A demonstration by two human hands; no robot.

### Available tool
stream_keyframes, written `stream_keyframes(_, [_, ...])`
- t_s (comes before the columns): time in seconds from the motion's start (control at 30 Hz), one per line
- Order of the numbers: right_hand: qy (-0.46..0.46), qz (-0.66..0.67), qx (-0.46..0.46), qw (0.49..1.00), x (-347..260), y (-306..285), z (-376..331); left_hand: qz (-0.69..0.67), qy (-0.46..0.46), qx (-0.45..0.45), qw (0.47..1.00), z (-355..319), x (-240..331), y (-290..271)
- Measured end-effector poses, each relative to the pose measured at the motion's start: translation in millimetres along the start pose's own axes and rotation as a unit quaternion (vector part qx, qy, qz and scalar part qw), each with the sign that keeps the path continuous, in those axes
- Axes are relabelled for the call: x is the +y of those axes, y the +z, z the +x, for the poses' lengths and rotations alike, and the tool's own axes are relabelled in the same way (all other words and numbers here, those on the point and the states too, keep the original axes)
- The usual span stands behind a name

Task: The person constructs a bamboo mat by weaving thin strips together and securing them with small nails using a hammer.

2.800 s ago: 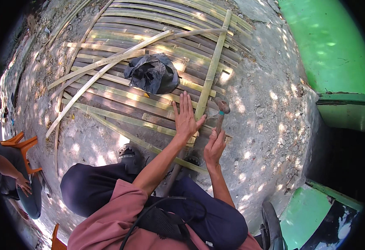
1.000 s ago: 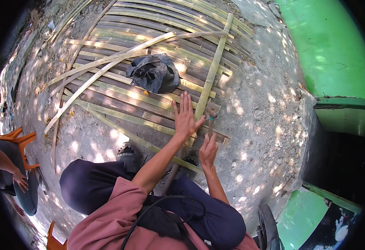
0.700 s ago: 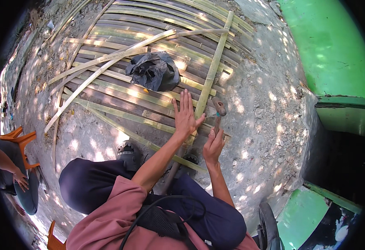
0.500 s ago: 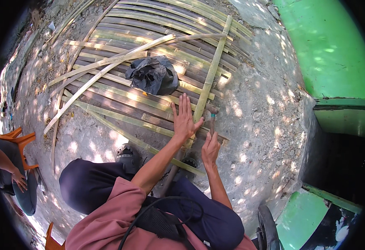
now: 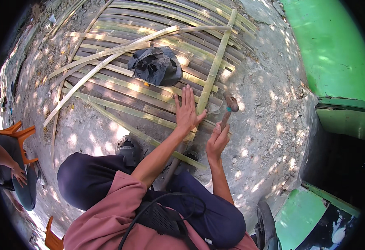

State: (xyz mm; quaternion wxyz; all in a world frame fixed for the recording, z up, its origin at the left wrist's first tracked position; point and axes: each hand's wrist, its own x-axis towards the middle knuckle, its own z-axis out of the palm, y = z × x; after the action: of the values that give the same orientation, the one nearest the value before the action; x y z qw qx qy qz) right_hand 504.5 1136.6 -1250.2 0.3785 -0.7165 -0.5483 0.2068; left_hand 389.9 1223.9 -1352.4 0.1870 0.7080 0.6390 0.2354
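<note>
My left hand (image 5: 186,114) lies flat with fingers stretched forward on the bamboo slats (image 5: 145,93), its thumb reaching over the lengthwise bamboo strip (image 5: 216,66) that crosses them on the right. In my right hand (image 5: 218,141) is a hammer (image 5: 230,104), gripped by its handle. The hammer head is up and to the right of the strip, apart from the bamboo. A crumpled black plastic bag (image 5: 155,66) sits on the slats just beyond my left hand. Whether a nail stands under my left hand cannot be seen.
Loose bamboo strips (image 5: 107,58) lie crossed over the slats at the left. Another person (image 5: 14,166) is at the far left by an orange plastic chair (image 5: 22,139). A green painted panel (image 5: 332,50) stands at the right, beside stony ground (image 5: 270,133).
The hammer has risen and swung to the right, away from the strip, with my right hand. My left hand stays on the bamboo; the view has shifted slightly.
</note>
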Motion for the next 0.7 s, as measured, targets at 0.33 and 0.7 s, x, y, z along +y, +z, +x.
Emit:
stream_keyframes(0.33, [-0.001, -0.052, 0.015, 0.999, 25.7, 3.6, 6.5, 0.005, -0.002, 0.007, 1.000, 3.3, 2.4, 0.9])
stream_keyframes(0.7, [0.024, -0.072, -0.038, 0.996, 35.5, 11.9, -10.3, 0.005, -0.001, -0.002, 1.000, 0.4, 2.6, 1.4])
